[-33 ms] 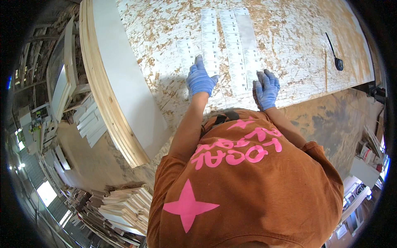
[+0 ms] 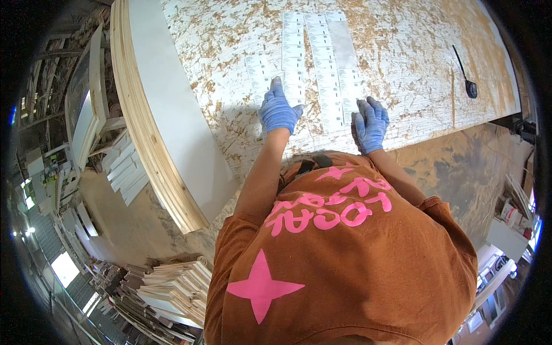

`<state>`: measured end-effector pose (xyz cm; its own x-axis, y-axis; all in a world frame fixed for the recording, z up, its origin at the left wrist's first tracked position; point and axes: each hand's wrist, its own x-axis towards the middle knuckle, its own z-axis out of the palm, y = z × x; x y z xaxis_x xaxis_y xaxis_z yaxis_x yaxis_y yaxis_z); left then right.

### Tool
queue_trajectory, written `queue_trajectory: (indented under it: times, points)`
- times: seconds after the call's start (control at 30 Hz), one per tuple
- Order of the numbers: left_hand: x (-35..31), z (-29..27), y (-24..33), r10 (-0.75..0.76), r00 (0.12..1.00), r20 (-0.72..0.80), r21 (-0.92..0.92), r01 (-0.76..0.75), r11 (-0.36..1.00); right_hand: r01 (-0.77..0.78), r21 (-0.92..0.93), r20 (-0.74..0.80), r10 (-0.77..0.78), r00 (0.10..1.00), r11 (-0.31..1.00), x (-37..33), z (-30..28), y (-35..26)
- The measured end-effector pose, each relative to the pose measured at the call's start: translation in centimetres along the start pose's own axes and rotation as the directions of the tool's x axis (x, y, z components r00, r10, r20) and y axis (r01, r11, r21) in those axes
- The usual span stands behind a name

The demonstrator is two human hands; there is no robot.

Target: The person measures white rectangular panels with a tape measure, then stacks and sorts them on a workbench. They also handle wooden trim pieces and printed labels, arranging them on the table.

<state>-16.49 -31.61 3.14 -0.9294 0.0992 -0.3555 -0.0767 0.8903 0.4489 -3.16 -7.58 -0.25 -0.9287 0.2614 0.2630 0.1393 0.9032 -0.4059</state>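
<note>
Left hand: I logged the left hand (image 2: 278,110) in a blue glove, palm down on the chipboard table (image 2: 402,57), fingers spread and flat — nothing gripped. Its fingertips rested on the lower end of the label strips (image 2: 294,54).

Right hand: the right hand (image 2: 370,123) wore the same blue glove and lay near the table's front edge, fingers loosely fanned and pressing down, closed on nothing. It touched the lower end of the right-hand strip.

Label strips: several long white paper strips lay side by side on the table top, running away from the person, each divided into small rectangles with fine print I could not read. One strip (image 2: 344,40) on the right looked greyer and blanker than the others. All lay flat, between and just beyond the two hands.

Table: a large flake-patterned board with a thick pale layered edge (image 2: 155,132) curving along its left side.

Black tool: a slim dark tool with a rounded head (image 2: 465,75) lay on the table well apart from the hands, off to the right. I could not tell its kind.

Person: rust-orange shirt (image 2: 345,264) with pink lettering and a pink star — forearms bare above the gloves.

Floor, left: stacked white panels (image 2: 175,290) lay below the table; more pale boards (image 2: 126,167) stood beside the table's left edge.
</note>
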Motion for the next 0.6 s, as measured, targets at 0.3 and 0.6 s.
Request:
queue_trajectory:
  times: [0.3, 0.6]
  points:
    - [-0.1, 0.1, 0.3, -0.04, 0.999, -0.027, 0.006, 0.04, 0.999, -0.024, 0.055, -0.008, 0.024, 1.0, 0.998, -0.2, 0.4, 0.5]
    - [2.7, 1.6, -2.3, -0.084, 0.99, 0.11, -0.105, 0.096, 0.99, -0.037, 0.032, 0.011, 0.036, 0.999, 0.999, -0.2, 0.3, 0.3]
